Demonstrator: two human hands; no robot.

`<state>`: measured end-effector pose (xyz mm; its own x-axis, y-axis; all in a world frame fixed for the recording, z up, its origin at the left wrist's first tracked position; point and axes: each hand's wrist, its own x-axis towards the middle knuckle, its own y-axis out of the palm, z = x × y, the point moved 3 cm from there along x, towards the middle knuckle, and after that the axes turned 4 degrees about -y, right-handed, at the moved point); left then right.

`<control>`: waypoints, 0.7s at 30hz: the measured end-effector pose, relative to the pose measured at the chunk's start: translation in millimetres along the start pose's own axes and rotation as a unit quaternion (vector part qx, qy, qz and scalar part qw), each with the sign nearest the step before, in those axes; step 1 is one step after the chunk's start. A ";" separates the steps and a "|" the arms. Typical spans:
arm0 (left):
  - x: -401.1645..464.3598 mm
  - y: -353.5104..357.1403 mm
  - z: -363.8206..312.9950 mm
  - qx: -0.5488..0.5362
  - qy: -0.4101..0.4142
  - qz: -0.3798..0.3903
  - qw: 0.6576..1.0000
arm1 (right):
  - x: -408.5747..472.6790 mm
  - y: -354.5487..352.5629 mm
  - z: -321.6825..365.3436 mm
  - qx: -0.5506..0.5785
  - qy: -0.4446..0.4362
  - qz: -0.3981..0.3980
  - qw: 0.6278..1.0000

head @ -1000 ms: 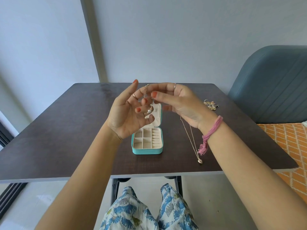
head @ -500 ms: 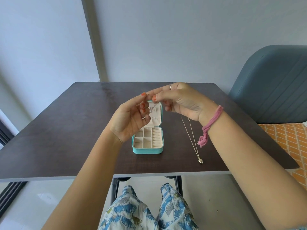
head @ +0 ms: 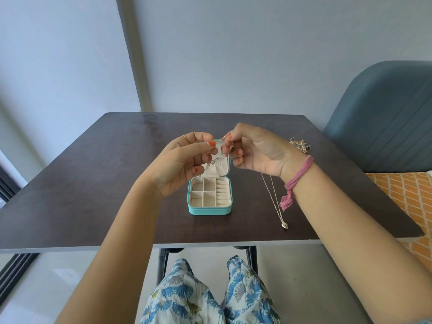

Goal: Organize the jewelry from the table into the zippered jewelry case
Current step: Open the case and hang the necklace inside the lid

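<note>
Both hands are now sitting lower and nearer the case than a second ago, with the left palm turned inward instead of opened toward the camera. Left hand (head: 184, 160) and right hand (head: 254, 150) are pinching a fine pearl chain (head: 216, 159) between them, stretching it just in front of the lid pocket of the open teal jewelry case (head: 209, 197). Its tray compartments are showing empty, so, as a judgement, storing is only beginning. Heart pendant necklace (head: 277, 206) is lying on the dark surface (head: 93, 183) just right of the case; a gold jewelry cluster (head: 300, 145) is waiting behind the right wrist. Zipping is not yet done.
</note>
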<state>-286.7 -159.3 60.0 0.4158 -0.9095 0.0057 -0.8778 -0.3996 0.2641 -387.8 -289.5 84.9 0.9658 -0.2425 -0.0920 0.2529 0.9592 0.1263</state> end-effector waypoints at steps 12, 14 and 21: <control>6.5 -13.5 5.0 0.035 0.017 -0.043 0.998 | 10.9 -1.2 2.4 -0.278 -0.036 -0.008 0.960; 10.5 -17.6 8.6 0.064 0.016 -0.063 0.996 | 15.2 -2.5 3.8 -0.342 -0.042 -0.028 0.939; 26.5 -30.3 20.7 0.069 0.035 -0.115 0.990 | 39.9 1.1 -1.3 -0.452 -0.125 -0.114 0.876</control>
<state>-254.0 -173.7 32.2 0.6194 -0.7846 0.0284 -0.7804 -0.6113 0.1314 -349.1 -298.0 80.1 0.9070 -0.3583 0.2212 0.4015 0.5776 -0.7107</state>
